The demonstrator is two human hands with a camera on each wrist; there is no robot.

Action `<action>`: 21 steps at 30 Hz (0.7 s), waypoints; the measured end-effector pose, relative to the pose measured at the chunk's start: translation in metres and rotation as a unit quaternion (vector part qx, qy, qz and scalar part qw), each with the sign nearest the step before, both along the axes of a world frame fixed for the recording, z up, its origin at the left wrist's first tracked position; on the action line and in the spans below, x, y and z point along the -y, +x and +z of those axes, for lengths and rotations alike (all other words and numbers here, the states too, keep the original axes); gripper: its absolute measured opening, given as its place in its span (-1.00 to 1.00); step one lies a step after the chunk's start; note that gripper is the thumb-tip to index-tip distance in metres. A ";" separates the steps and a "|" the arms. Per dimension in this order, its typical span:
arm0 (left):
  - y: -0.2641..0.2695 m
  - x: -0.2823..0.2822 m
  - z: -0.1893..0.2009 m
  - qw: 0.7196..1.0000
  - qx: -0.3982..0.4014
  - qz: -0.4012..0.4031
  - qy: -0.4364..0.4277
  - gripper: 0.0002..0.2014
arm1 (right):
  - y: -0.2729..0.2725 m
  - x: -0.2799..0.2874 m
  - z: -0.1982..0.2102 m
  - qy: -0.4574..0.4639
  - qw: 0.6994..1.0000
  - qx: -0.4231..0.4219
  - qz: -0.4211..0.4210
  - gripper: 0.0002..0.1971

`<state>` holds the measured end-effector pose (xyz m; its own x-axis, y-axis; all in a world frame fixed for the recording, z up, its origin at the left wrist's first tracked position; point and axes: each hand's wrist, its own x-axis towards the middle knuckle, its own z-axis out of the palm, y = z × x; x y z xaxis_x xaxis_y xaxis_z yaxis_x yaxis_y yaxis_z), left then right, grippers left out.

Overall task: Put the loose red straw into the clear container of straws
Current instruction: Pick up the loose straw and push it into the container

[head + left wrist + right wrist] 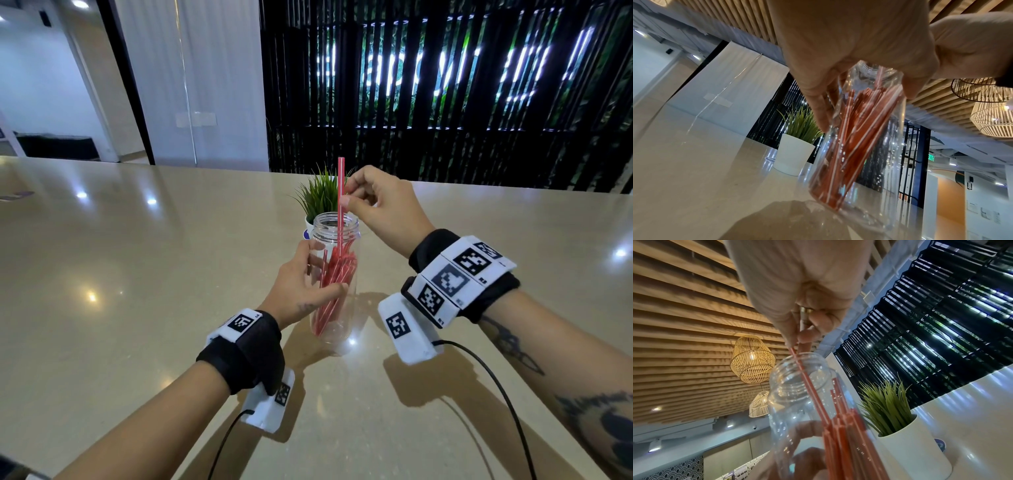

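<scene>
A clear plastic container [336,229] stands upright on the beige table, holding several red-and-white striped straws [334,284]. My left hand [301,284] grips its side, fingers and thumb wrapped around the body. My right hand [347,200] pinches the loose red straw [340,178] upright over the container's mouth; the straw's lower part passes through the opening and reaches the tops of the others. In the left wrist view the container [865,162] leans under my fingers. The right wrist view has the straw [807,379] running from my fingertips [792,340] into the open neck [797,371].
A small green plant in a white pot [320,197] stands just behind the container, close to my right hand. The wide glossy table [137,257] stretches left and right. Black cables trail from both wrist cameras toward the near edge.
</scene>
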<state>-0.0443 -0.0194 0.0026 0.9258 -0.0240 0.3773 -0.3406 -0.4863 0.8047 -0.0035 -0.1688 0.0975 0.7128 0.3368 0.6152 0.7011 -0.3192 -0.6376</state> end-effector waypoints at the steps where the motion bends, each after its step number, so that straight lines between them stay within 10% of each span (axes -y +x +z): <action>1: 0.000 0.000 0.000 1.000 0.000 0.001 -0.001 -0.40 | 0.001 0.000 0.001 -0.003 1.000 0.005 -0.005 -0.92; 10: -0.001 0.001 0.003 1.000 -0.013 0.000 0.007 -0.43 | -0.006 0.000 0.007 0.013 1.000 -0.002 -0.026 -0.89; 16: -0.004 0.001 0.005 1.000 -0.019 -0.004 0.014 -0.44 | -0.016 -0.004 0.006 -0.182 0.981 -0.009 0.067 -0.38; 21: -0.004 0.000 0.002 1.000 -0.018 -0.002 0.012 -0.38 | -0.015 -0.016 0.009 -0.119 0.992 0.012 0.040 -0.74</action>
<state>-0.0484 -0.0196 0.0041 0.9385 -0.0359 0.3433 -0.3136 -0.5044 0.8045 -0.0186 -0.1525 0.1066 0.6641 0.5292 0.5281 0.7444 -0.4022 -0.5330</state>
